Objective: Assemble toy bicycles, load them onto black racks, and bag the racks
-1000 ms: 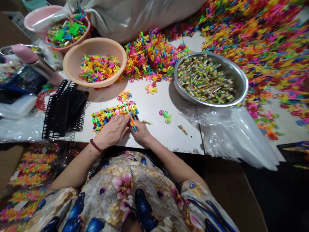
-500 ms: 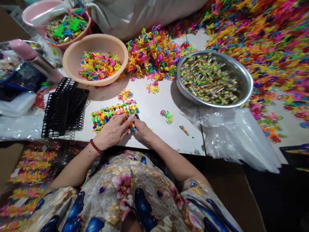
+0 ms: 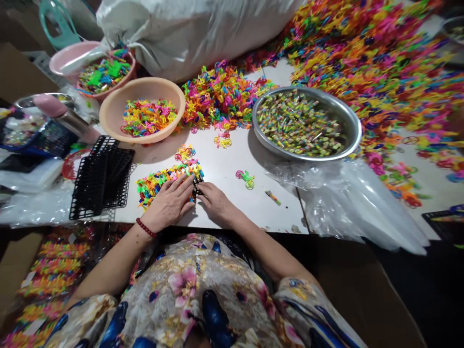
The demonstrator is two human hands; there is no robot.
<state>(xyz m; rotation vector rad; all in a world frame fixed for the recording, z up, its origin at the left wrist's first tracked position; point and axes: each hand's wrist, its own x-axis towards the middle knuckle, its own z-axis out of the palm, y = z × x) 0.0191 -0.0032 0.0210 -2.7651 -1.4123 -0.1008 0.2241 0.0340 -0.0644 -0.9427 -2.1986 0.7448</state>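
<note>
A black plastic rack [image 3: 197, 185] lies on the white table, packed with rows of small colourful plastic pieces [image 3: 148, 185]. My left hand [image 3: 171, 202], with a dark red bead bracelet [image 3: 145, 227] on its wrist, rests on these pieces with its fingers stretched out. At the rack's right end, my right hand [image 3: 214, 202] is closed on the bare black edge; its fingertips are partly hidden. Just behind the rack are a few loose toy bicycles [image 3: 185, 152]. To the right lie a pink-and-green toy bicycle [image 3: 245, 179] and a small striped piece [image 3: 272, 197].
Empty black racks [image 3: 103, 181] are stacked at left. Behind them stands a peach basin [image 3: 108, 118] of toy bicycles. A steel bowl [image 3: 357, 130] holds small striped pieces. Clear plastic bags [image 3: 362, 208] lie at right. Heaped toy bicycles [image 3: 362, 58] cover the back right.
My left fingers have drawn back from beside my right hand and lie flatter on the pieces. More of the rack's black end shows. The whole view has shifted slightly.
</note>
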